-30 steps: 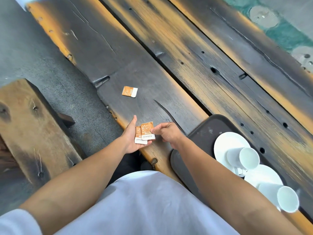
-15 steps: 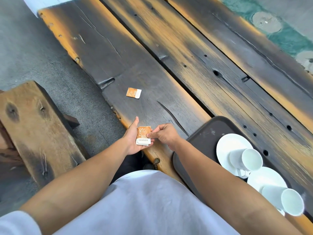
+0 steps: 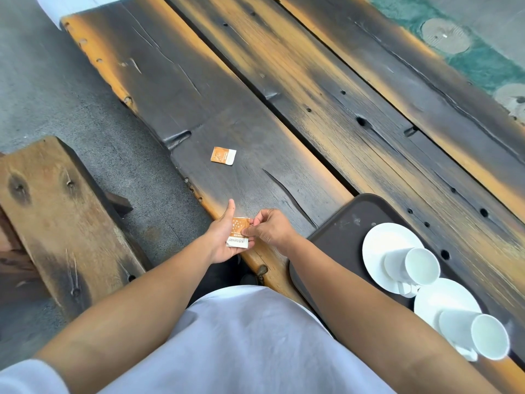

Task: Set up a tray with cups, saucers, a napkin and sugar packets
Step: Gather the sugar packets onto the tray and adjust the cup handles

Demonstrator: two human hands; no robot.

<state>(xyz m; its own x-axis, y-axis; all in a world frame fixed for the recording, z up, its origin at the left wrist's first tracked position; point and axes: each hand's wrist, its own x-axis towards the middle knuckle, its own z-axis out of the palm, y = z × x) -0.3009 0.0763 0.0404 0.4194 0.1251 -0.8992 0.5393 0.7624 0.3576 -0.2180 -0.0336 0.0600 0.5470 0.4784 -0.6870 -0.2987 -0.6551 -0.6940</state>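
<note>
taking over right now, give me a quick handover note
Left hand: palm up, carrying the sugar packets.
Right hand: pinching the stack from above.
A loose packet lies on the table, beyond the hands.
Done: two cups on two saucers, on the tray.
Left: packets onto the tray, plus the napkin; none shows on it.

Left hand (image 3: pixel 221 240) palm-up beneath sugar packets (image 3: pixel 238 229), right hand (image 3: pixel 271 232) in a thumb-and-forefinger pinch on them.
</note>
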